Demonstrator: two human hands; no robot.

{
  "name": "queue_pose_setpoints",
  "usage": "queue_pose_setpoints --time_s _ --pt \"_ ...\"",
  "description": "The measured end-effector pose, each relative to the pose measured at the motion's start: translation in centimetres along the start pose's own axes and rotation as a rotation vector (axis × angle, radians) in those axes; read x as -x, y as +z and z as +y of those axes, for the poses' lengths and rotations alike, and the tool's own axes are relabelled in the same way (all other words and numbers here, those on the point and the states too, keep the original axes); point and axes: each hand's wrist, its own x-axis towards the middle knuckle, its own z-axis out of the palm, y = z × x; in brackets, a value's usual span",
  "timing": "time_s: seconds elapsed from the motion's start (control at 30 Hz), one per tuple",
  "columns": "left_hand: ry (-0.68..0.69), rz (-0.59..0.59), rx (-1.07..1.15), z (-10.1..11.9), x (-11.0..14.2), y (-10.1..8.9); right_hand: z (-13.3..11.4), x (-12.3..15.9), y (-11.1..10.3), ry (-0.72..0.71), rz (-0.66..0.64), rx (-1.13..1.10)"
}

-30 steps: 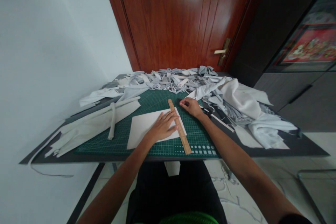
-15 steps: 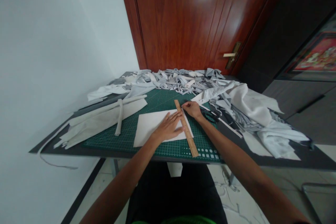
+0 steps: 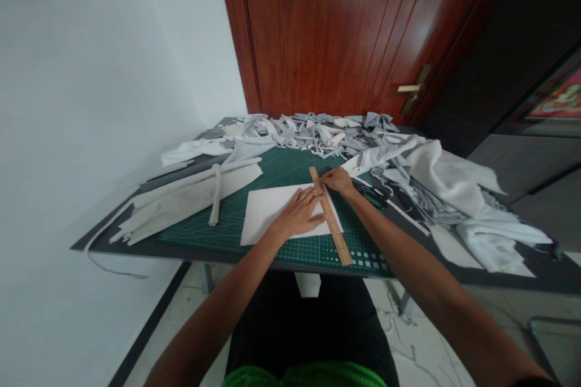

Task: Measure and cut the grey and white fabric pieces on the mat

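Observation:
A wooden ruler (image 3: 330, 217) lies slantwise on a green cutting mat (image 3: 227, 236), across the right part of a white sheet (image 3: 267, 211). My left hand (image 3: 297, 214) rests flat on the sheet, fingers spread, with its fingertips close to the ruler's left edge. My right hand (image 3: 338, 181) sits at the ruler's far end, curled fingertips against its edge. Dark-handled scissors (image 3: 372, 193) lie just right of that hand. A long folded pale fabric piece (image 3: 181, 196) lies left of the mat.
A heap of grey-white fabric scraps (image 3: 313, 133) fills the table's far side, and crumpled white cloth (image 3: 449, 181) lies to the right. The near table edge (image 3: 272, 260) runs above my lap. A wall stands left, a wooden door (image 3: 345, 30) ahead.
The whole scene has shifted right in the view. My right hand has moved closer to the ruler, its fingertips now meeting the ruler's edge. The ruler and sheet lie as before on the mat.

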Motion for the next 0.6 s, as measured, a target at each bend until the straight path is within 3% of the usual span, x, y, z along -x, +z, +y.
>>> queue_pose_setpoints --time_s 0.6 --pt "0.000 0.017 0.037 0.0 -0.2 0.1 -2.3 -1.0 -0.4 0.098 -0.045 0.138"
